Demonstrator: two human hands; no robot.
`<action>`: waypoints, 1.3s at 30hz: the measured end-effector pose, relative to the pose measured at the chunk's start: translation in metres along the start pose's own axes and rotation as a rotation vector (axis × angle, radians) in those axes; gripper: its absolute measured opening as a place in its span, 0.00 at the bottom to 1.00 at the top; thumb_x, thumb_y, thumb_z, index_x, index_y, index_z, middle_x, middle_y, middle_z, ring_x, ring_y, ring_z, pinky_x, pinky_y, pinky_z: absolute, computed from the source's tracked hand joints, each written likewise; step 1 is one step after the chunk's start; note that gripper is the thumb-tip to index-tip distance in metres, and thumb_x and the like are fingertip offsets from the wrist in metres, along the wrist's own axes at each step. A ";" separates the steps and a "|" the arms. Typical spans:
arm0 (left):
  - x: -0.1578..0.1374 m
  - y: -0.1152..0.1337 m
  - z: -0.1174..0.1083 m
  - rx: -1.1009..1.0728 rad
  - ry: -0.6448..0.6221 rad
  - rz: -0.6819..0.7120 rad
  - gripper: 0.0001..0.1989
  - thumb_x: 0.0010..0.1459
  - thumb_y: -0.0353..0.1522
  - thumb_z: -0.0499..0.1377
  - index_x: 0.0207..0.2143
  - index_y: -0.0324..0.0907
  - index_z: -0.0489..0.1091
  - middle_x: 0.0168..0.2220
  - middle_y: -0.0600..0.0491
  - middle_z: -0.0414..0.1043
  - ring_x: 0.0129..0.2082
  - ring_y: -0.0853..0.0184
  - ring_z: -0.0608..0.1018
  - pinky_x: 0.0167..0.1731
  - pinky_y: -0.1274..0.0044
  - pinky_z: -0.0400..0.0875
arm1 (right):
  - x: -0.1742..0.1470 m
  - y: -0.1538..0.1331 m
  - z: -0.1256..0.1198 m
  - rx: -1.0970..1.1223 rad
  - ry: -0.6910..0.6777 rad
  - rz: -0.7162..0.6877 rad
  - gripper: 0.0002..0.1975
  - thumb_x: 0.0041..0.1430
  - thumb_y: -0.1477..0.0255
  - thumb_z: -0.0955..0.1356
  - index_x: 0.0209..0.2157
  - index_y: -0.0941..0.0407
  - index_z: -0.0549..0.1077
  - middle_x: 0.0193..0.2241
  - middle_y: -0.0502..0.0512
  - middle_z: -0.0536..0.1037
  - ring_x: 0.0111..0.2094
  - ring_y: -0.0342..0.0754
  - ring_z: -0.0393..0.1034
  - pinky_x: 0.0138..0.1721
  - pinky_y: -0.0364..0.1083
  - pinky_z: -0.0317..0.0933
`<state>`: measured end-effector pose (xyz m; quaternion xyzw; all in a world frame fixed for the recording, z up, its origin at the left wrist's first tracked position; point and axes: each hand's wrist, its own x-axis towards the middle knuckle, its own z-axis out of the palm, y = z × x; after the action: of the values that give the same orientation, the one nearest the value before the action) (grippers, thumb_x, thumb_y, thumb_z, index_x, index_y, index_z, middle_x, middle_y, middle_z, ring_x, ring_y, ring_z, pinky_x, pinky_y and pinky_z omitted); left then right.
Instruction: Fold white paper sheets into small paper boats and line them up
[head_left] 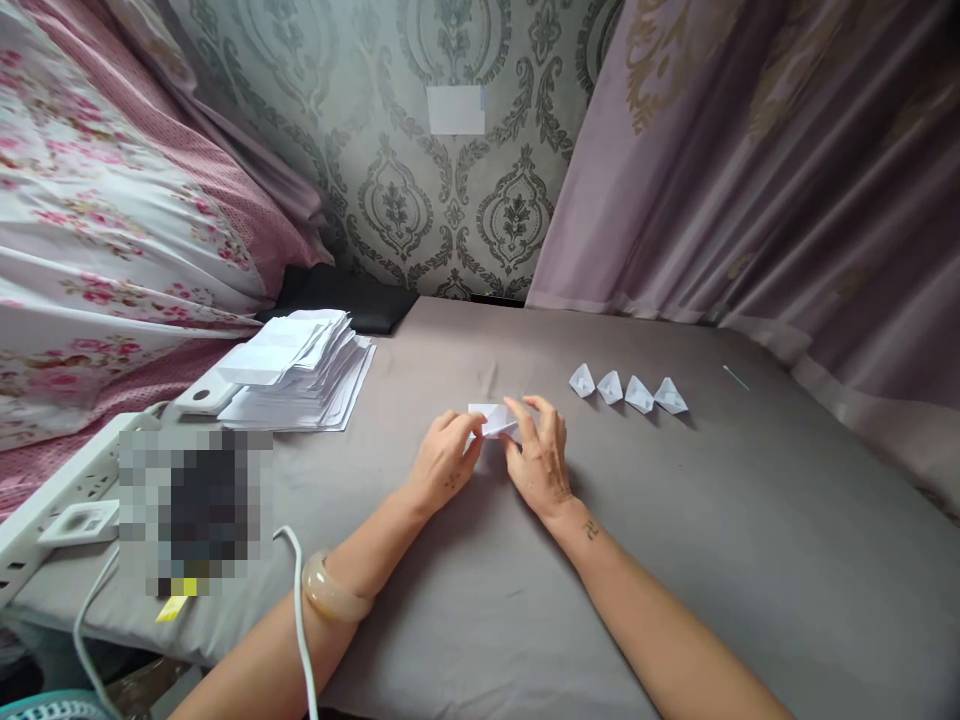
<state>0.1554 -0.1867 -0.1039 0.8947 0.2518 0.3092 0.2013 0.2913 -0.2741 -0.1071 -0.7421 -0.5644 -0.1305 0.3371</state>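
Observation:
Between my two hands, over the middle of the grey cloth surface, is a small piece of folded white paper. My left hand pinches its left end between thumb and fingers. On the other end, my right hand grips the paper with its thumb below and fingers above. The fingertips hide parts of the folds. Off to the right stand several small folded paper boats in a row, white and pointed at the top.
A tall stack of white paper lies at the left, near a white power strip. A white cable crosses over my left forearm. Behind the stack is a black flat item. A thin stick rests far right; curtains hang both sides.

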 end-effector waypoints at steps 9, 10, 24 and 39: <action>-0.005 0.008 -0.005 0.226 -0.146 0.135 0.17 0.55 0.24 0.48 0.46 0.42 0.65 0.40 0.47 0.72 0.44 0.62 0.71 0.51 0.68 0.57 | 0.001 0.004 -0.002 -0.074 -0.183 -0.169 0.14 0.61 0.78 0.59 0.38 0.52 0.74 0.43 0.55 0.72 0.48 0.50 0.60 0.52 0.51 0.48; -0.006 0.006 -0.003 0.210 -0.160 0.097 0.16 0.52 0.23 0.50 0.43 0.42 0.66 0.40 0.48 0.72 0.43 0.62 0.72 0.50 0.68 0.59 | 0.001 0.005 -0.003 -0.072 -0.238 -0.188 0.14 0.61 0.78 0.59 0.39 0.52 0.74 0.42 0.55 0.73 0.46 0.50 0.61 0.51 0.50 0.49; -0.014 -0.012 -0.001 -0.055 -0.125 -0.123 0.12 0.48 0.19 0.51 0.30 0.42 0.69 0.38 0.50 0.71 0.41 0.63 0.71 0.43 0.73 0.67 | -0.007 0.005 -0.017 0.032 -0.430 -0.114 0.08 0.58 0.73 0.64 0.37 0.53 0.74 0.43 0.53 0.74 0.44 0.48 0.65 0.45 0.47 0.58; -0.013 -0.013 -0.003 -0.069 -0.156 -0.295 0.06 0.53 0.25 0.55 0.28 0.40 0.70 0.41 0.47 0.69 0.44 0.61 0.70 0.48 0.68 0.65 | -0.007 0.011 -0.008 0.106 -0.382 0.019 0.06 0.58 0.68 0.66 0.36 0.52 0.75 0.42 0.53 0.74 0.44 0.49 0.65 0.44 0.47 0.62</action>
<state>0.1399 -0.1835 -0.1143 0.8619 0.3531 0.2147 0.2940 0.3008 -0.2858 -0.1091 -0.7401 -0.6170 0.0458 0.2636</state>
